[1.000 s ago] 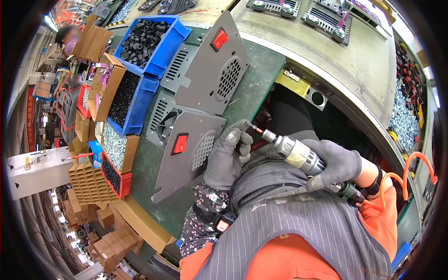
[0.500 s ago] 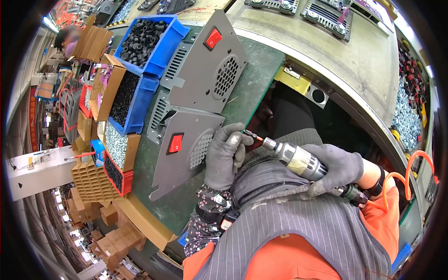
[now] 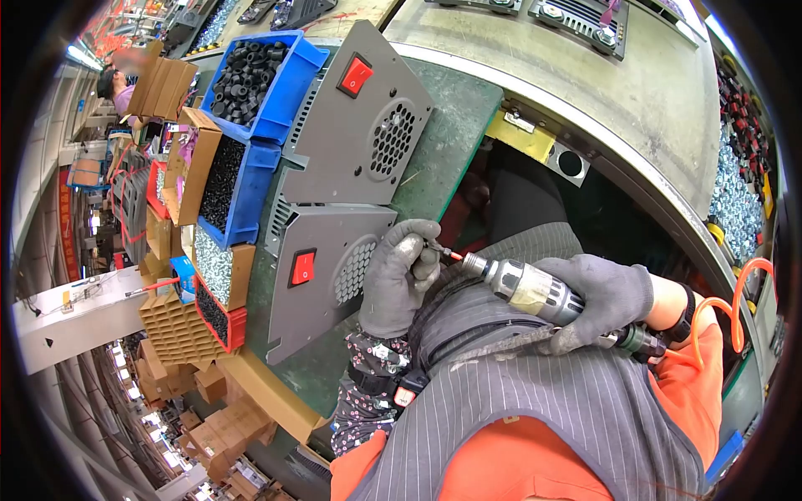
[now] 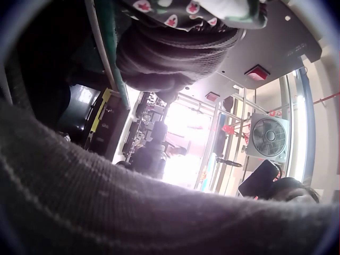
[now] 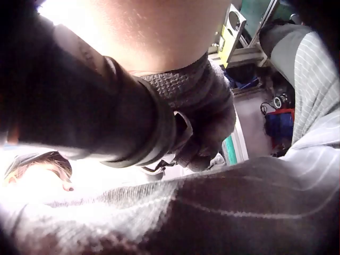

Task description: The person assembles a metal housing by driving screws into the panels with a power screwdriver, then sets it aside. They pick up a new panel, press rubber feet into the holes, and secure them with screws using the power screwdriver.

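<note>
"Hands: how many?"
"Shows two, gloved: one left hand (image 3: 393,282), one right hand (image 3: 597,296)."
"And tools in hand?"
"Shows one power screwdriver (image 3: 530,288), with one orange hose (image 3: 737,309)."
"Upright gray panels (image 3: 322,171)?"
"Counts two, bearing two red switches (image 3: 355,75) and two honeycomb grilles (image 3: 390,142), one of each apiece."
"Bins near the panels?"
"Includes two blue bins (image 3: 292,93) and one red bin (image 3: 238,326). Also one fan (image 4: 270,136), in the left wrist view."

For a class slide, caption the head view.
Gloved right hand grips a power screwdriver; left hand at its bit.
</note>
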A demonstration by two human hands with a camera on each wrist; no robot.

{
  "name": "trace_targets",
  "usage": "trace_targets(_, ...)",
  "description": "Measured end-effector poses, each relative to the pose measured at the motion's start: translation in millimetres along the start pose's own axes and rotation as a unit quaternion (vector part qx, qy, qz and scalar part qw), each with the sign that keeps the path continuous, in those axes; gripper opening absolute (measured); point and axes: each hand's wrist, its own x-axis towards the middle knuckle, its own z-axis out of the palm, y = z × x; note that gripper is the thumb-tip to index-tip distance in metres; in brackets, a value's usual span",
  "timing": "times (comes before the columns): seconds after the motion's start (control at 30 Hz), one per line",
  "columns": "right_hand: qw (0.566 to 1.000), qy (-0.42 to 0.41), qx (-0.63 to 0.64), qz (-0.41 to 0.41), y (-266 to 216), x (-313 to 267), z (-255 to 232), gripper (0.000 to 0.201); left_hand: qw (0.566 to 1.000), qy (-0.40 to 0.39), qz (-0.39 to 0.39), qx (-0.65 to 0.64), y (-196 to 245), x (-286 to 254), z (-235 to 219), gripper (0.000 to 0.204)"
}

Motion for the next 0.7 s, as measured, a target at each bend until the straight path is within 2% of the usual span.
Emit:
trace_targets(0.1,1.0,0.005,-0.016,-0.009,-1.8,-1.5,-3.4,0.065,0.999,0.021,-0.002,0.035,6.4,1.5,9.3,0.021)
trace_targets(0.17,0.998,-0.034,0.009,0.055,-4.4,-2.3,-7.8,0.066,0.993,0.01,-0.022,0.112,13.3,1.6,13.5,0.022)
trace_targets(0.2,0.998,-0.033,0.012,0.055,-2.8,-2.2,-8.6,0.066,0.993,0.01,-0.024,0.114,17.4,0.8,15.4,0.022)
trace_targets(0.27,0.999,-0.024,-0.031,-0.003,1.2,-1.6,-10.0,0.067,0.962,-0.005,-0.04,0.27,25.2,0.2,17.2,0.024)
trace_targets(0.4,0.998,-0.033,-0.057,0.006,4.1,1.5,-15.8,0.067,0.967,0.006,-0.06,0.247,27.4,-1.9,14.0,0.027)
trace_targets(0.47,0.997,0.028,-0.04,-0.052,6.9,7.6,-21.9,0.064,0.975,0.028,-0.09,0.203,28.2,-4.9,7.5,0.03)
trace_targets(0.5,0.997,0.054,-0.055,-0.021,10.2,10.6,-28.4,0.06,0.975,0.025,-0.086,0.204,33.3,-12.0,11.9,0.03)
trace_targets(0.53,0.997,0.067,-0.032,-0.001,10.0,14.2,-37.0,0.059,0.927,-0.034,-0.044,0.371,42.4,-23.2,22.1,0.032)
trace_targets(0.57,0.997,0.08,-0.008,0.018,8.4,18.1,-46.1,0.058,0.847,-0.089,0.0,0.524,54.4,-32.5,34.1,0.033)
trace_targets(0.6,0.993,0.1,-0.047,0.04,5.0,23.0,-54.3,0.06,0.788,-0.095,0.024,0.607,75.8,-42.1,50.9,0.033)
trace_targets(0.63,0.988,0.13,-0.073,0.038,8.6,27.6,-59.3,0.065,0.721,-0.097,0.049,0.684,99.1,-49.7,67.1,0.033)
trace_targets(0.7,0.985,0.147,-0.082,0.032,14.0,37.7,-68.8,0.068,0.685,0.008,0.206,0.698,127.8,-57.6,81.2,0.029)
